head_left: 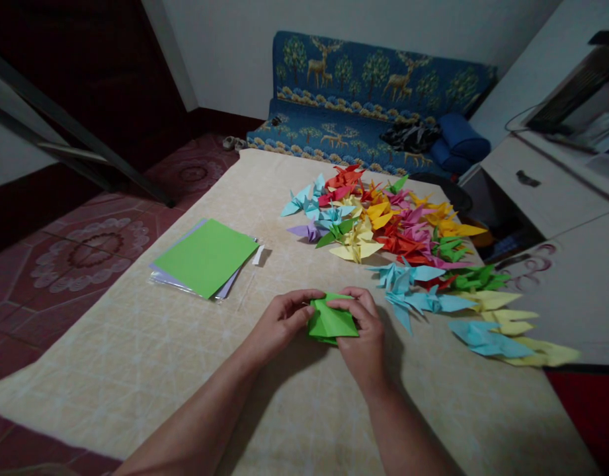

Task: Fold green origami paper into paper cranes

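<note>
1. I see the left hand [285, 320] pinching one side of a folded green paper [332, 324] between its thumb and fingers.
2. The right hand [367, 338] grips the other side, with its fingers bent over the top; I can't see its thumb well.
3. The green paper is between both hands, over the pale tablecloth [135, 377], about midway between the table's left and right edges.
4. Lots of paper cranes [379, 217] crowd the table's right edge, running up toward the far edge. They are red, pink, yellow, orange, green, blue and purple.
5. By the left edge, a flat green sheet [207, 256] lies on purple sheets [228, 289] and a clear plastic wrapper [172, 283]. A white scrap [258, 255] is just beside them.
6. Past the far edge is a blue sofa [354, 99] with deer and trees on it.
</note>
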A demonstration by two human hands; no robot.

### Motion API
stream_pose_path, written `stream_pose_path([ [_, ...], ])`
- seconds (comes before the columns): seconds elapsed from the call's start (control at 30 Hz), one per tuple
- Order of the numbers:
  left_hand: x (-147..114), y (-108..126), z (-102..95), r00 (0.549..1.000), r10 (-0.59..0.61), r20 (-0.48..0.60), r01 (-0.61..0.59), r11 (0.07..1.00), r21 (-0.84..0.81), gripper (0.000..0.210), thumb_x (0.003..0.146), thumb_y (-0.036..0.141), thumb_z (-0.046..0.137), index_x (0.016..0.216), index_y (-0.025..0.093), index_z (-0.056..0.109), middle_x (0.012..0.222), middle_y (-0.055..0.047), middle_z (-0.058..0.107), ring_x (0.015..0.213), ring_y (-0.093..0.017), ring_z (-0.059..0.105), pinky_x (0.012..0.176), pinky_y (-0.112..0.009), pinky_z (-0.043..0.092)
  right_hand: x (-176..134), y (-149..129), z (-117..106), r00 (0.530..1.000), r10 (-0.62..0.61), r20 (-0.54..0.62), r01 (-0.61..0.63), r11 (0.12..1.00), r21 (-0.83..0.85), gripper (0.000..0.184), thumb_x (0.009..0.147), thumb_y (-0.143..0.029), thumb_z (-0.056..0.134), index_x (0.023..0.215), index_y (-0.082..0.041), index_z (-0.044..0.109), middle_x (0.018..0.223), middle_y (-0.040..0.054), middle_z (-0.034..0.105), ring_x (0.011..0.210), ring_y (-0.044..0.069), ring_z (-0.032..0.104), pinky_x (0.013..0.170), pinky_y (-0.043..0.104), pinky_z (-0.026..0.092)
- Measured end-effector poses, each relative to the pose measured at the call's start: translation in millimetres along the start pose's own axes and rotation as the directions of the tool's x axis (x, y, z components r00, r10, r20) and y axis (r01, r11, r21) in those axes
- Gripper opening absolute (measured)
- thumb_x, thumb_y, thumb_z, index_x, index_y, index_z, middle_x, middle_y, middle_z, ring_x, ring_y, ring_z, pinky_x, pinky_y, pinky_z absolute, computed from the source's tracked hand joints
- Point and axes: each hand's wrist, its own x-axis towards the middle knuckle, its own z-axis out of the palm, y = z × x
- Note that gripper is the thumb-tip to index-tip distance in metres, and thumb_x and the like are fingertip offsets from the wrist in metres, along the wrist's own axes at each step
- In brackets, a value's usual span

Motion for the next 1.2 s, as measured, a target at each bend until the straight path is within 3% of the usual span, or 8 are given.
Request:
stream_pose_path([
  [0.27, 3, -9, 4.6, 1.000, -0.004, 0.010, 0.005, 0.998, -0.068, 0.038, 0.077, 0.033, 0.074, 0.108, 0.012, 0.071, 0.097, -0.012, 0.073, 0.080, -0.018, 0.062, 0.074, -0.030, 0.046, -1, 0, 1, 0.998, 0.006, -0.061, -0.009, 0.999, -0.048, 0.036, 0.070, 0.001, 0.055, 0.091, -0.024, 0.070, 0.103, 0.0049, 0.054, 0.095, 0.019, 0.059, 0.076, 0.029, 0.049],
  [0.47, 5, -13, 5.4, 0.995, 0.041, 0.088, -0.024, 0.981, -0.193, 0.036, 0.073, 0.024, 0.079, 0.107, 0.015, 0.071, 0.098, -0.010, 0.073, 0.083, -0.017, 0.065, 0.077, -0.029, 0.048, 0, -3, -1, 0.996, 0.001, -0.087, -0.002, 1.000, -0.016, 0.033, 0.072, -0.004, 0.059, 0.097, -0.024, 0.069, 0.104, 0.0054, 0.057, 0.098, 0.021, 0.060, 0.078, 0.030, 0.049],
  [0.7, 5, -12, 7.5, 0.997, 0.011, 0.074, 0.009, 0.967, -0.255, 0.039, 0.070, 0.020, 0.081, 0.107, 0.015, 0.072, 0.100, -0.011, 0.073, 0.084, -0.017, 0.066, 0.079, -0.030, 0.049, 1, -7, 2, 0.991, -0.017, -0.130, 0.021, 0.999, 0.030, 0.038, 0.074, -0.003, 0.052, 0.103, -0.023, 0.065, 0.097, 0.0038, 0.063, 0.094, 0.020, 0.062, 0.081, 0.032, 0.049],
  [0.97, 2, -7, 10.3, 0.992, -0.127, 0.014, 0.126, 0.957, -0.262, 0.043, 0.070, 0.034, 0.080, 0.107, 0.013, 0.073, 0.093, -0.013, 0.073, 0.071, -0.016, 0.065, 0.068, -0.030, 0.050, 1, -2, 4, 0.986, 0.081, -0.144, -0.071, 0.995, 0.072, 0.023, 0.075, -0.007, 0.055, 0.087, -0.022, 0.067, 0.086, 0.0017, 0.065, 0.084, 0.018, 0.063, 0.076, 0.030, 0.050],
  [1.2, 3, -8, 10.2, 0.992, -0.124, 0.018, 0.124, 0.954, -0.275, 0.040, 0.073, 0.037, 0.078, 0.105, 0.013, 0.073, 0.086, -0.009, 0.071, 0.065, -0.012, 0.061, 0.064, -0.026, 0.049, 3, -1, 5, 0.982, 0.096, -0.163, -0.087, 0.994, 0.063, 0.022, 0.072, -0.005, 0.055, 0.078, -0.021, 0.068, 0.076, 0.0002, 0.063, 0.075, 0.016, 0.061, 0.070, 0.027, 0.049],
])
